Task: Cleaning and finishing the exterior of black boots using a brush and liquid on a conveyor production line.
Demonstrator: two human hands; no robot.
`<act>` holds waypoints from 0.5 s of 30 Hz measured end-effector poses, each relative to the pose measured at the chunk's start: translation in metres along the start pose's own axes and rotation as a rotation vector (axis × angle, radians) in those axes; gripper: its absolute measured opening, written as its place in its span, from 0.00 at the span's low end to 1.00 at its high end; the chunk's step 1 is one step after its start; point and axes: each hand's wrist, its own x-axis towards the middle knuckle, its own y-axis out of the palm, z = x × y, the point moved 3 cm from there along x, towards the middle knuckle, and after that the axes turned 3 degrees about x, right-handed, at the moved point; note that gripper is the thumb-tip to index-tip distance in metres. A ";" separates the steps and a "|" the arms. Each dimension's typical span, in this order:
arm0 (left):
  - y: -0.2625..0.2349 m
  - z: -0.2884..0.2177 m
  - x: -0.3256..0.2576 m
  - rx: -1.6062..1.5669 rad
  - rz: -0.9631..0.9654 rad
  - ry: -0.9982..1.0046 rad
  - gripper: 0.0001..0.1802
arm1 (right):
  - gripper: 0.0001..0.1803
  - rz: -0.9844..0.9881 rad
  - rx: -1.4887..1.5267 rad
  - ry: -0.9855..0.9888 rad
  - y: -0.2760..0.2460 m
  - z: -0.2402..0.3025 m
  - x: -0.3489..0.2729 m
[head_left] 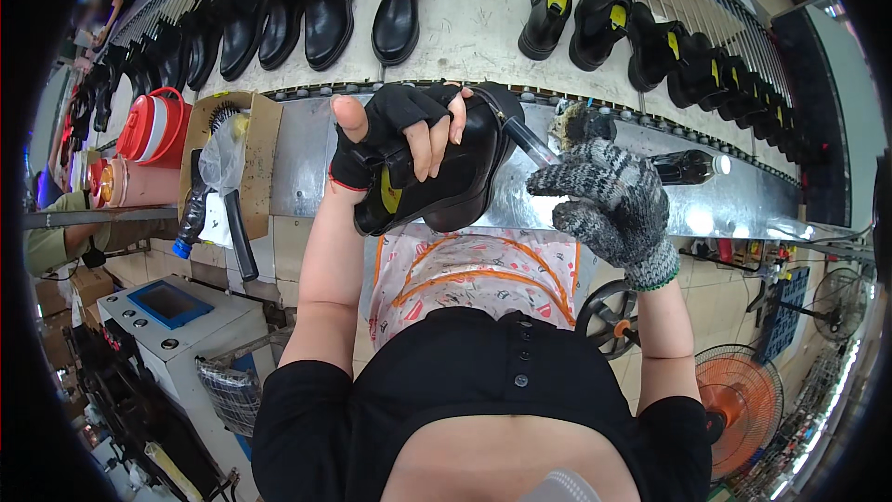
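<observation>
The black top [446,363] has round front buttons [520,380].

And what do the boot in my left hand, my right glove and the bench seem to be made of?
Boot: probably leather or smooth synthetic, glossy black with highlights. Right glove: apparently knitted yarn, matt, mottled grey and coarsely textured. Bench: likely bare sheet metal, silvery with bright reflections.

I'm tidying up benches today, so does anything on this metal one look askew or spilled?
The dark bottle lies on its side on the metal bench, right of the gloved right hand, odd because bottles usually stand upright. Its white cap looks on; no spill shows.
</observation>
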 end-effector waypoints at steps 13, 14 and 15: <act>-0.014 0.004 -0.005 -0.040 -0.014 0.029 0.53 | 0.11 -0.133 -0.139 -0.087 0.016 -0.006 0.006; -0.019 0.005 -0.009 -0.087 -0.027 0.033 0.53 | 0.11 -0.139 -0.105 -0.099 0.021 -0.008 0.007; -0.024 0.008 -0.011 -0.084 -0.026 0.030 0.53 | 0.11 -0.142 -0.102 -0.099 0.031 -0.012 0.006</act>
